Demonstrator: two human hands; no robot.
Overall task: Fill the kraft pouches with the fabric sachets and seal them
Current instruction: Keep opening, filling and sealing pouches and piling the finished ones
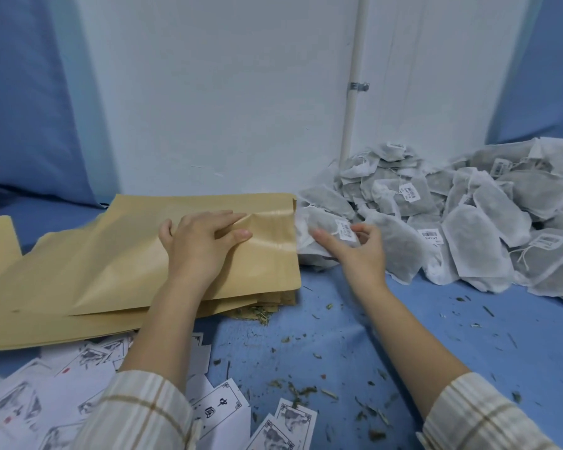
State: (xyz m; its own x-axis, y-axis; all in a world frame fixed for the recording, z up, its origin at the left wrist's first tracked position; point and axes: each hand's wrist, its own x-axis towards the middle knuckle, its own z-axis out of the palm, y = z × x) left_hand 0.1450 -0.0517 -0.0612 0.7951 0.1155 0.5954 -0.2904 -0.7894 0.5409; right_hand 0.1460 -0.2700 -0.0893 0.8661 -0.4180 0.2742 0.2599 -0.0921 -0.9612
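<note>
Blue surface [355,319] spread wide, strewn with dried herb crumbs [299,389]. Kraft pouches [78,287] stacked flat at left, reaching from the left edge to mid-frame, mouths toward the right. Heap of fabric sachets [468,228] piled at right against the white wall, each with a string and a small barcode tag. Printed paper cards [218,407] scattered in the near left foreground. Top pouch [257,254] lying on the stack, its open end creased and lifted a little near the sachets. Left hand [202,245] resting palm-down on that pouch, fingers spread and mostly straight, thumb and forefinger seemingly nipping a fold of the upper layer; grip there looks light, not fully clear. Right hand [361,251] reaching forward over the surface, wrist low, fingers loosely curled round one sachet [325,235] just beside the pouch mouth; motion blur here, so firmness of that grip hard to judge. Likely step: opening the mouth and feeding this sachet in. Risks from here: mouth collapsing shut if the left fingers let the fold slip, jamming the sachet at the lip; string or tag snagging on the zip strip and spoiling the seal; loose crumbs dragged inside; neighbouring sachets pulled along by tangled strings.
</note>
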